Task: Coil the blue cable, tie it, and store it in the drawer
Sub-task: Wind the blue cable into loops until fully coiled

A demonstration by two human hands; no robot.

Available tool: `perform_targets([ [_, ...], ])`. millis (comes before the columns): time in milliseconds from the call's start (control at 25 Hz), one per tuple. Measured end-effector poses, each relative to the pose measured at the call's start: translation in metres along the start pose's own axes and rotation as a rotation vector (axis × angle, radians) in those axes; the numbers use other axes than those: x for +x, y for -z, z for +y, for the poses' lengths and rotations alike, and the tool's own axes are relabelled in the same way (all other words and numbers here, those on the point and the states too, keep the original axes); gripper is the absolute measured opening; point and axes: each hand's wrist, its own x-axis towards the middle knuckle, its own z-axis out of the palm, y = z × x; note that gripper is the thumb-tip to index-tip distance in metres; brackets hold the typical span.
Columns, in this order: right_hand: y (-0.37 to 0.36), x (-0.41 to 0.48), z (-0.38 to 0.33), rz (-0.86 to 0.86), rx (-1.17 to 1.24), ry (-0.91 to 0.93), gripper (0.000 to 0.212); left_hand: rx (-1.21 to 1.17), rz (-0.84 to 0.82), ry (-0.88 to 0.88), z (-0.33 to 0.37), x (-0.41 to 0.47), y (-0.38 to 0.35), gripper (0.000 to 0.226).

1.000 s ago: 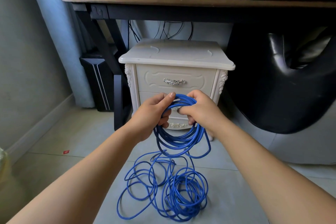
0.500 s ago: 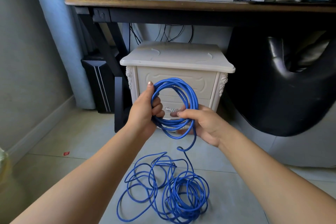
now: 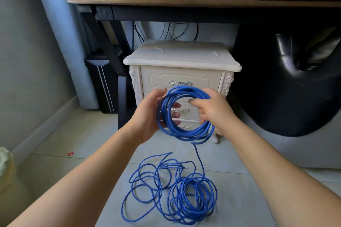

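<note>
Below the desk (image 3: 166,2) the white cabinet (image 3: 181,57) waits, drawers (image 3: 203,79) closed. Before it the blue cable (image 3: 184,131) is half coiled, the rest loose on the floor (image 3: 73,143); left hand (image 3: 147,116) and right hand (image 3: 215,114) clamp fingers round the loops, keeping them gathered

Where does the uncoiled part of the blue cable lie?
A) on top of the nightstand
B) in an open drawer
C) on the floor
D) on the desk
C: the loose loops of the blue cable lie on the floor, below the coil gripped by the left hand and right hand.
</note>
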Motion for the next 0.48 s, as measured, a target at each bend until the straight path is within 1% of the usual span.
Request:
perform_targets([
  [120, -0.005, -0.003, 0.003, -0.056, -0.406, 0.060, 0.015, 0.475, 0.008, -0.082, 0.002, 0.001, 0.003, 0.048],
  [200, -0.008, -0.008, 0.002, -0.106, -0.601, 0.115, 0.016, 0.829, -0.026, -0.154, -0.003, 0.001, 0.002, 0.046],
  [240, -0.009, -0.010, 0.000, -0.126, -0.667, 0.139, 0.018, 0.937, -0.030, -0.179, -0.007, 0.002, 0.001, 0.042],
  [280, -0.010, -0.012, -0.001, -0.136, -0.713, 0.157, 0.023, 0.983, -0.022, -0.201, -0.010, 0.002, -0.001, 0.039],
  [360, -0.010, -0.016, -0.003, -0.129, -0.734, 0.204, 0.037, 0.981, 0.020, -0.274, -0.015, 0.002, -0.003, 0.040],
  [440, -0.008, -0.018, -0.005, -0.110, -0.657, 0.243, 0.045, 0.938, 0.076, -0.359, -0.016, 0.004, -0.004, 0.044],
  [480, -0.006, -0.018, -0.006, -0.108, -0.589, 0.243, 0.045, 0.911, 0.102, -0.388, -0.016, 0.006, -0.004, 0.044],
])
